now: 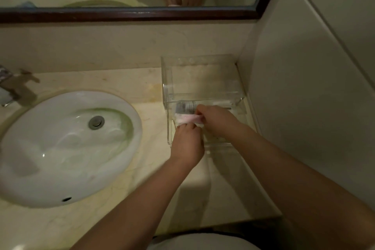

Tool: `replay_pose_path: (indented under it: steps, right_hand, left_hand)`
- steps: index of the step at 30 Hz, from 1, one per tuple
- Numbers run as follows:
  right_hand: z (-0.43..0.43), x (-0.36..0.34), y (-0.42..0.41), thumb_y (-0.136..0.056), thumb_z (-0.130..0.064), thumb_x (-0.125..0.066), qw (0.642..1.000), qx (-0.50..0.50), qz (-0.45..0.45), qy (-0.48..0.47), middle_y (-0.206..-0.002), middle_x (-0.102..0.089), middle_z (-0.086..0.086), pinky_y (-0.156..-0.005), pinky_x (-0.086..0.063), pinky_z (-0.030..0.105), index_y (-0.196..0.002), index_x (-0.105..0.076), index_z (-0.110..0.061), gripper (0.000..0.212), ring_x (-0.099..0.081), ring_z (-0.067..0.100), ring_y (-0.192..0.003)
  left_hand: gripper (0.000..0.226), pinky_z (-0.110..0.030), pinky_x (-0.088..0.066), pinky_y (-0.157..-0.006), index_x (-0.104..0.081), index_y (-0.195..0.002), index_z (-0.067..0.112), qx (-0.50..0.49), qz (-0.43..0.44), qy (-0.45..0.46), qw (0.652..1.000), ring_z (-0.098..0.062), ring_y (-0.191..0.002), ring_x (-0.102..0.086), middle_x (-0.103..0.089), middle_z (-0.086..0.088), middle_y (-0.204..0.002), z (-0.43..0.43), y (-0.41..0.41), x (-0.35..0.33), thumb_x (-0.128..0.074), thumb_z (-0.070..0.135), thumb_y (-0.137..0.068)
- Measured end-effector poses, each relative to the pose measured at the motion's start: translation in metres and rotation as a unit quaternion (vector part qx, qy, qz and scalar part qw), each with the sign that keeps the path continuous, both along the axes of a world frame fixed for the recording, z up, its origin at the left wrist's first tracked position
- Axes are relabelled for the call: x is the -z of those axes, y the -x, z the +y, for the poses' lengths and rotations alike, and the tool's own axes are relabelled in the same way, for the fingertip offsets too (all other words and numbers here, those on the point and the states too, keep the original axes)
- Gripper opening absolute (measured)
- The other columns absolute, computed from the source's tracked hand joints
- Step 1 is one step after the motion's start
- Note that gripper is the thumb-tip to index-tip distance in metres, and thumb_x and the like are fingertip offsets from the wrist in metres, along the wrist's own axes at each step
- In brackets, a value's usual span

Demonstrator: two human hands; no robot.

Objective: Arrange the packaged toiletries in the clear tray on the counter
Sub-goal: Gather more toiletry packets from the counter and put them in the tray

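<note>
A clear acrylic tray (203, 79) with a raised back shelf stands on the counter in the right corner. In its lower front part lies a pink and white packet (185, 118), with a grey printed packet (185, 107) just behind it. My left hand (187, 145) pinches the near left edge of the pink packet. At the packet's right end my right hand (218, 121) grips it with the fingertips. Both hands are over the tray's front section and hide what lies under them.
A white oval sink (67, 148) with a metal drain fills the counter's left side, with a tap (8, 87) at the far left. A dark-framed mirror (129, 13) runs along the back wall. A tiled wall (304, 87) closes the right.
</note>
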State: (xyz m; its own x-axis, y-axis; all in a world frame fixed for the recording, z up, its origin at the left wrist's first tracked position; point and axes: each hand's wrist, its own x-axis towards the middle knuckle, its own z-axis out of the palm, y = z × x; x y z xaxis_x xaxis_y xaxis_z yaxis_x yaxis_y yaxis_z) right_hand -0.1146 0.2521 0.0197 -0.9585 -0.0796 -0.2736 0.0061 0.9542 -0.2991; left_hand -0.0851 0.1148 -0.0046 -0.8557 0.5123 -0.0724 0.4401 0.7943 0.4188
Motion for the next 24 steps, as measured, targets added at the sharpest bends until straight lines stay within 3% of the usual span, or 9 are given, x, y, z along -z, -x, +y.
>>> replay_pose_path:
  steps: [3,5,7,11,14,17,19,22,24]
  right_hand:
    - [-0.002,0.013,0.003,-0.087,-0.021,-0.052,1.000,0.004,0.013,0.019,-0.104,-0.069,0.003,-0.070,-0.047,0.033,-0.103,-0.062,-0.026,0.020,-0.064,0.026,-0.092]
    - [-0.002,0.017,0.000,-0.084,-0.022,-0.058,0.998,0.011,0.038,0.042,-0.103,-0.069,0.003,-0.072,-0.048,0.033,-0.107,-0.065,-0.024,0.024,-0.064,0.025,-0.093]
    - [0.003,0.018,-0.007,-0.080,-0.023,-0.061,0.995,0.022,0.096,0.031,-0.100,-0.068,0.006,-0.075,-0.047,0.036,-0.108,-0.066,-0.020,0.029,-0.062,0.027,-0.092]
    - [0.031,0.022,-0.034,-0.078,-0.025,-0.063,0.976,0.150,0.155,-0.014,-0.095,-0.067,0.006,-0.078,-0.047,0.037,-0.096,-0.070,-0.021,0.019,-0.059,0.029,-0.093]
    - [0.048,0.029,-0.047,-0.081,-0.030,-0.068,0.971,0.214,0.105,-0.030,-0.094,-0.064,0.006,-0.072,-0.046,0.032,-0.091,-0.070,-0.024,0.012,-0.060,0.027,-0.089]
    - [0.049,0.030,-0.047,-0.080,-0.030,-0.069,0.969,0.223,0.099,-0.023,-0.096,-0.062,0.007,-0.070,-0.046,0.032,-0.092,-0.069,-0.022,0.014,-0.060,0.027,-0.089]
    - [0.045,0.030,-0.045,-0.079,-0.026,-0.069,0.968,0.221,0.121,-0.010,-0.100,-0.061,0.010,-0.072,-0.047,0.034,-0.094,-0.070,-0.019,0.017,-0.058,0.029,-0.093]
    - [0.041,0.034,-0.046,-0.081,-0.025,-0.067,0.971,0.205,0.120,-0.001,-0.103,-0.060,0.009,-0.073,-0.048,0.036,-0.098,-0.069,-0.020,0.018,-0.057,0.029,-0.098]
    - [0.041,0.036,-0.046,-0.083,-0.027,-0.066,0.971,0.210,0.110,-0.003,-0.104,-0.060,0.008,-0.073,-0.048,0.036,-0.099,-0.068,-0.022,0.018,-0.056,0.028,-0.100]
  left_hand:
    - [0.033,-0.032,-0.051,-0.080,-0.072,-0.100,0.011,-0.072,0.018,-0.125,0.989,-0.026,-0.095,-0.062,-0.068,-0.008,-0.107,-0.009,-0.003,-0.005,-0.053,0.000,-0.075]
    - [0.030,-0.035,-0.051,-0.077,-0.070,-0.097,0.010,-0.116,0.044,-0.149,0.981,-0.026,-0.090,-0.058,-0.063,-0.009,-0.099,-0.015,0.002,-0.006,-0.053,-0.001,-0.076]
    - [0.031,-0.038,-0.049,-0.078,-0.067,-0.100,0.009,-0.115,0.066,-0.126,0.983,-0.028,-0.091,-0.055,-0.061,-0.011,-0.100,-0.020,0.013,-0.005,-0.054,0.000,-0.074]
    - [0.033,-0.041,-0.049,-0.086,-0.062,-0.114,0.009,0.022,0.052,-0.013,0.998,-0.033,-0.107,-0.057,-0.062,-0.011,-0.116,-0.023,0.023,0.008,-0.052,0.016,-0.084]
    - [0.061,-0.049,-0.024,-0.115,-0.034,-0.144,0.007,0.076,-0.009,0.124,0.989,-0.036,-0.143,-0.024,-0.032,-0.014,-0.154,-0.022,0.016,0.018,-0.031,0.046,-0.097]
    - [0.071,-0.051,-0.006,-0.120,-0.013,-0.152,0.008,0.082,-0.030,0.158,0.984,-0.032,-0.149,0.000,-0.008,-0.013,-0.162,-0.020,0.013,0.017,-0.020,0.053,-0.098]
    - [0.071,-0.051,-0.004,-0.120,-0.015,-0.152,0.008,0.073,-0.025,0.146,0.986,-0.032,-0.149,0.002,-0.008,-0.014,-0.161,-0.019,0.011,0.013,-0.021,0.053,-0.098]
    - [0.069,-0.051,-0.013,-0.118,-0.027,-0.148,0.008,0.026,0.021,0.124,0.992,-0.035,-0.145,-0.013,-0.021,-0.017,-0.157,-0.023,0.003,0.015,-0.028,0.053,-0.095]
    - [0.070,-0.051,-0.017,-0.116,-0.024,-0.149,0.009,0.016,0.026,0.131,0.991,-0.035,-0.144,-0.018,-0.022,-0.016,-0.157,-0.027,-0.003,0.019,-0.027,0.053,-0.095]
